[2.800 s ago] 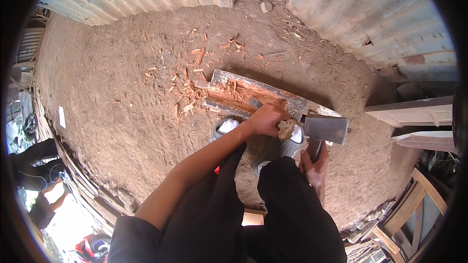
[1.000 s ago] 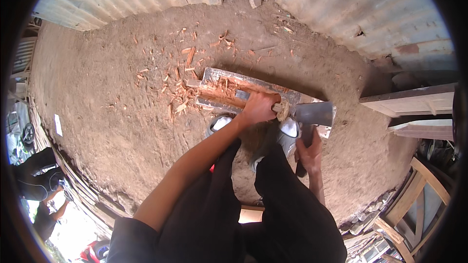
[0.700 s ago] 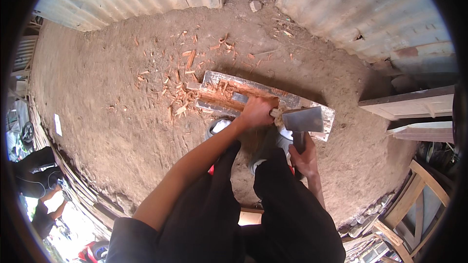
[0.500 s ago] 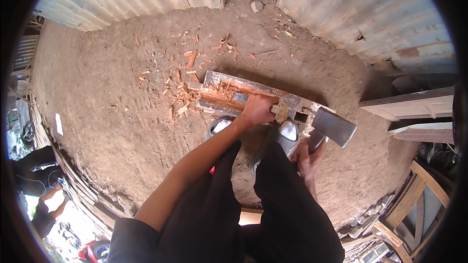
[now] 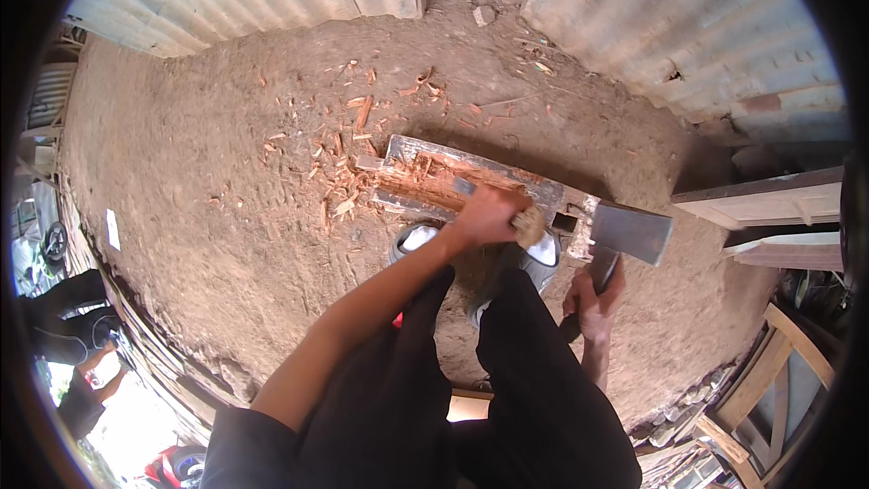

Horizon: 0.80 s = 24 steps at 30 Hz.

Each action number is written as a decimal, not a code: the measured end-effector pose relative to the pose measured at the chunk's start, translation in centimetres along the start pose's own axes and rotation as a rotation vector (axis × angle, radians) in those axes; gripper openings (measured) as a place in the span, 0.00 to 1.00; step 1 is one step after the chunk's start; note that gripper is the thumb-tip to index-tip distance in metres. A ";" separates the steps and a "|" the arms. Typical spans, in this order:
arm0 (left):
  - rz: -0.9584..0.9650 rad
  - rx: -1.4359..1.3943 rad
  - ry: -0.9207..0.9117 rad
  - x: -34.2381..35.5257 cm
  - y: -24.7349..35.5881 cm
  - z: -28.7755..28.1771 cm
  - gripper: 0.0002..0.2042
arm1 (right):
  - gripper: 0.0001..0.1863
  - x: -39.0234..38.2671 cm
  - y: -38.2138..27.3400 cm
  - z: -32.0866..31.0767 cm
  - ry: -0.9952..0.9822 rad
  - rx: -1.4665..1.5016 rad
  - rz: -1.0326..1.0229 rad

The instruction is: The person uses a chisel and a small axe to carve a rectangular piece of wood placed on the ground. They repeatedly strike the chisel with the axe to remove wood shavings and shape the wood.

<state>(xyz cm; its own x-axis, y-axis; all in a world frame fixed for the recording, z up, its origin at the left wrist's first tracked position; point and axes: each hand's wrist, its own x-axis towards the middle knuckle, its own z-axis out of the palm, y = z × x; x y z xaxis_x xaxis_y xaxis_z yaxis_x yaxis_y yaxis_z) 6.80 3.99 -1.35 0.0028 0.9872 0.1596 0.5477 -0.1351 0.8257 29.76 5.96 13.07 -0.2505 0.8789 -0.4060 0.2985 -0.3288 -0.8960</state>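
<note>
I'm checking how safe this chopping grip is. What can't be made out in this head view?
- Small pale wood piece: mostly wrapped by the left hand, shape unclear.
- Dark axe handle: lower part covered by the right hand.
- Weathered grey plank: near edge hidden behind hand and forearm.
- Grey shoes: cut off by black trousers.

Bare, packed earth floor [image 5: 208, 217], reddish-brown. Lying flat near the middle, a weathered grey plank [image 5: 471, 183] with a split, orange-red face. Scattered beside its left end and beyond, reddish wood chips [image 5: 348, 167]. Farther back, small stones [image 5: 484, 14].
</note>
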 end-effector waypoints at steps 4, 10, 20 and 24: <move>-0.025 -0.026 -0.068 0.4 1.5 2.7 0.20 | 0.17 -0.2 0.2 -0.7 0.040 0.055 -0.023; -0.072 -0.040 -0.122 -0.1 1.2 3.8 0.20 | 0.18 -1.2 0.7 -1.6 0.056 0.010 -0.014; -0.129 0.005 0.061 1.5 0.1 3.6 0.17 | 0.20 -0.7 2.0 -1.9 -0.050 -0.094 0.104; -0.146 -0.032 0.067 1.7 0.0 4.1 0.17 | 0.17 -0.8 3.0 -0.7 0.148 0.167 -0.009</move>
<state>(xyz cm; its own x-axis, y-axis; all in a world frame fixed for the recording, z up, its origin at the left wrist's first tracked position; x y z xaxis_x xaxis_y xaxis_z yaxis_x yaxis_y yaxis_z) 10.25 6.04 -3.28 -0.1314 0.9887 0.0720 0.5114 0.0054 0.8593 31.54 4.52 10.86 -0.1112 0.9191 -0.3780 0.1371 -0.3625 -0.9218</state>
